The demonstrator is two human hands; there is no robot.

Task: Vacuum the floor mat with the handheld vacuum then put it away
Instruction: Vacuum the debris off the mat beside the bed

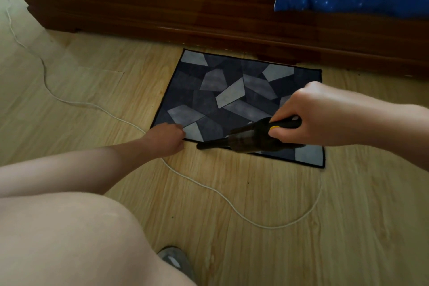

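As right hand [325, 116] is working: gripping handheld vacuum [250, 140], nozzle at floor mat [232, 90] edge
Left hand [167, 138]: clenching floor mat corner

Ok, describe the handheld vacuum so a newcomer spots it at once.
In front of the wooden furniture lies a grey patchwork floor mat. At its near edge the right hand grips the handheld vacuum. It is the only dark tapered tool, with a yellow button.

My left hand [167, 138] and right hand [308, 114] are bare, and so are both forearms as far as the view shows them. My knee [81, 227] is bare too. Below it, my foot wears a grey shoe [177, 262] with a paler patch on top, blurred.
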